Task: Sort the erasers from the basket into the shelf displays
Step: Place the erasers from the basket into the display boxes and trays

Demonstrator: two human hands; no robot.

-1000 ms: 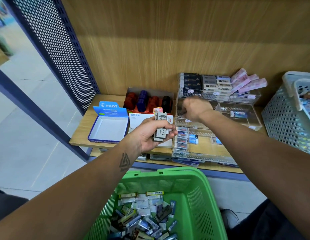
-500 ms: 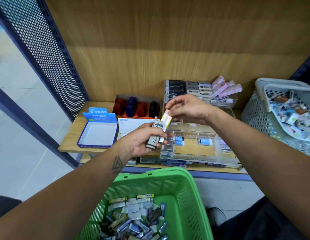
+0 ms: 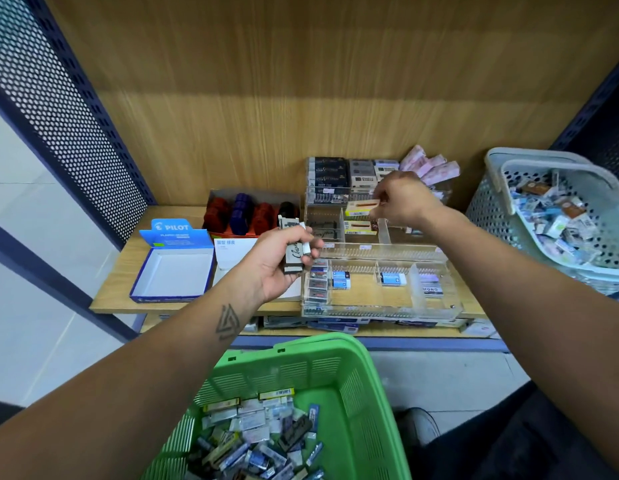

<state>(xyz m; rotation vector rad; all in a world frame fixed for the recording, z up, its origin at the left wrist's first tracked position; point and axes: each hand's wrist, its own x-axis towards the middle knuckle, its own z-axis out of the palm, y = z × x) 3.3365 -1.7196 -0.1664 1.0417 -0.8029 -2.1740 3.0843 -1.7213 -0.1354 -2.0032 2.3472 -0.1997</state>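
My left hand [image 3: 283, 258] grips a small stack of erasers [image 3: 294, 244], the front one with a black-and-white script sleeve, held above the shelf's front. My right hand [image 3: 403, 199] pinches a beige eraser with yellow edge [image 3: 361, 206] over the middle tier of the clear acrylic display [image 3: 384, 251]; a matching eraser [image 3: 360, 227] lies in the compartment just below it. The green basket [image 3: 335, 375] near my body holds several loose erasers [image 3: 259, 438].
An open blue Pilot box [image 3: 173, 268] and a tray of red, blue and black items [image 3: 252, 213] sit on the wooden shelf [image 3: 117, 292] at left. A grey perforated basket [image 3: 502, 216] of erasers stands at right. Boxed erasers [image 3: 346, 174] fill the display's top tier.
My right hand has drawn a beige eraser from the stack in my left hand and carried it back and right to the display's middle tier. The left hand stayed about where it was.
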